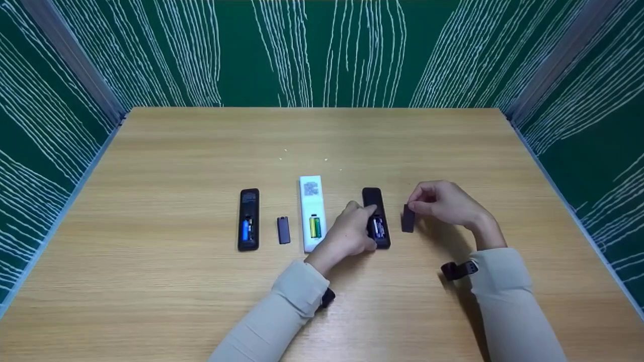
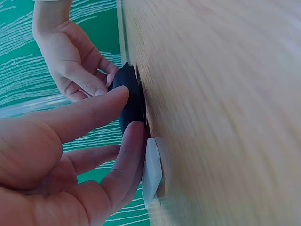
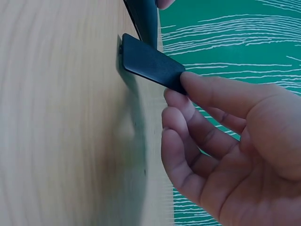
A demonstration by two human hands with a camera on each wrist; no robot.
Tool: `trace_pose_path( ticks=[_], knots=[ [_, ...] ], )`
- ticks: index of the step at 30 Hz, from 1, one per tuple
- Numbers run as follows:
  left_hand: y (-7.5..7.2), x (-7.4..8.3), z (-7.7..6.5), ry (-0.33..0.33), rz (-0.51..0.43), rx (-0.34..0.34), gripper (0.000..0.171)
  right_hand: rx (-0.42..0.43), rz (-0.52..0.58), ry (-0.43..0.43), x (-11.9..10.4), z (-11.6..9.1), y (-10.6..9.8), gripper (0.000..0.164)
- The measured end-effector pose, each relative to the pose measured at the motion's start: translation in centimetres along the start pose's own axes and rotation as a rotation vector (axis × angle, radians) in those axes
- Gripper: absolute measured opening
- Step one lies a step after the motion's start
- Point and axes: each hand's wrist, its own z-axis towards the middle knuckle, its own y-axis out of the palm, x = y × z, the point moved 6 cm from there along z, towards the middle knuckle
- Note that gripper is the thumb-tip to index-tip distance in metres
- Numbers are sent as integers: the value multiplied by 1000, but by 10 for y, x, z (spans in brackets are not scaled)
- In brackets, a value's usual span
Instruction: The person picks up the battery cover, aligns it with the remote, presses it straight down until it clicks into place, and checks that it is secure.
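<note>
Head view: pale sleeves (image 1: 513, 306) nearest; left hand (image 1: 348, 230) grips rightmost black remote (image 1: 372, 198), batteries (image 1: 379, 229) exposed; right hand (image 1: 448, 203) pinches dark cover (image 1: 408, 221), right of it. Left wrist: thumb (image 2: 101, 106) on remote, batteries hidden. Right wrist: cover's tilt, unclear from above.

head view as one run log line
left hand: holds rightmost remote | right hand: pinches dark cover | white remote: batteries exposed
</note>
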Motion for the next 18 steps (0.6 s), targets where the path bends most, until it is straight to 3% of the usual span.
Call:
trace_pose_path(
  ticks=[18],
  knots=[
    [-2,-1,-1,17,-24,8,95,43,93,-100,-27,4,11,10]
  ],
)
